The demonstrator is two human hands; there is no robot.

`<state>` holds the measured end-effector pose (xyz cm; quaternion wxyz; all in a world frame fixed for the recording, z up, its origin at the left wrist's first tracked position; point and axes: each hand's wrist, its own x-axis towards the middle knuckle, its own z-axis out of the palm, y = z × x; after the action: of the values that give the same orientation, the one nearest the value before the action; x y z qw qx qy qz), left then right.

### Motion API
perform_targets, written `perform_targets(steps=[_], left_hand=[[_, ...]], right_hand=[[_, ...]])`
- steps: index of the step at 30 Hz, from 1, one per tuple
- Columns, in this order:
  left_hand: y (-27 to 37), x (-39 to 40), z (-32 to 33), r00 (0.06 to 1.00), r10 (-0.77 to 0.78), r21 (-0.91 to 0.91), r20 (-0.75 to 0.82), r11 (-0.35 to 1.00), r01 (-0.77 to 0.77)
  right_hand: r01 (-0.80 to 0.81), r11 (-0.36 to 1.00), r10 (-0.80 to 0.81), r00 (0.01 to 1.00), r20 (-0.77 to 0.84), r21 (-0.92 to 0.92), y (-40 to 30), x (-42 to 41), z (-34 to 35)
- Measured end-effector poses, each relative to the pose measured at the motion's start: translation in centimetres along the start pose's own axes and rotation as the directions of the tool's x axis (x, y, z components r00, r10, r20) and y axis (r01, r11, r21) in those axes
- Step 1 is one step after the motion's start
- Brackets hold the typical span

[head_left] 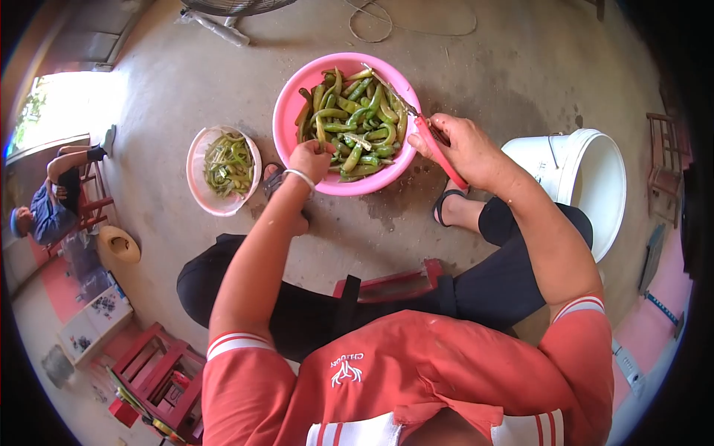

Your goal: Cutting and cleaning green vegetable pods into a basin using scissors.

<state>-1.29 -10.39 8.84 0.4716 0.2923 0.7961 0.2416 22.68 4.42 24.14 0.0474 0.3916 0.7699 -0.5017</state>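
Note:
A pink plastic basin (285, 103) full of green peppers (357, 120) stands on the floor in front of me. At its lower left rim my left hand (310, 161), with a bracelet at the wrist, pinches a yellowish-green pepper (320, 129). My right hand (466, 148) is at the basin's right edge and holds red-handled scissors (432, 146); their blades point up and left over the peppers. To the left of the basin is a smaller pale plastic basket (193, 181) of green pieces, perhaps cut ends or stems (227, 164).
A white bucket (535, 153) lies tipped at my right. My sandalled feet flank the pink basin. At the far left a person (50, 206) sits on a red chair near a straw hat (119, 244). A fan (237, 6) stands beyond the basin, near a thin cord (371, 40).

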Motion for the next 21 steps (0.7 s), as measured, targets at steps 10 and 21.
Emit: perform_targets(steps=[10, 21], left_hand=[[-2.2, 6.6, 7.1, 0.903, 0.336, 0.832, 0.267, 0.393, -0.392], [-3.5, 2.0, -3.8, 0.947, 0.082, 0.718, -0.311, 0.673, 0.178]], right_hand=[[0.007, 1.0, -0.007, 0.999, -0.036, -0.014, 0.2, -0.4, -0.6], [0.038, 0.996, -0.04, 0.999, -0.028, -0.075, -0.2, -0.5, -0.9]])
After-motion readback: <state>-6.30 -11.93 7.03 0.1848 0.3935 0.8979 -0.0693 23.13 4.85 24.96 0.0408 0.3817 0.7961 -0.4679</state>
